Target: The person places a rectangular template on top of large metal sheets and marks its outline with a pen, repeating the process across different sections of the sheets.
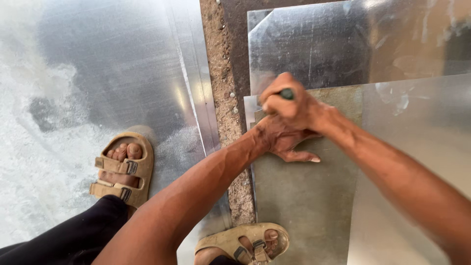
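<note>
Looking down: a person stands over sheet metal laid flat on the ground.
Big sheet: shiny, fills the left side; the left foot in a tan sandal stands on it.
Ground strip: gritty bare band between the big sheet and the stack on the right.
Right sheets: an upper sheet at the top, a lower sheet at the right edge, both shiny and overlapping.
Dull plate: greyish-green, flat on the right stack, its top left corner under the hands; the second sandal stands at its lower edge.
Left hand: pressed flat on the plate near that corner, fingers spread, grasping nothing.
Right hand: clenched around a tool with a dark green handle, crossed over the left hand; the tip is hidden.
Progress: no scribed line or cut shows on the plate; by my judgement the work is at the corner, with the rest of the plate untouched.
</note>
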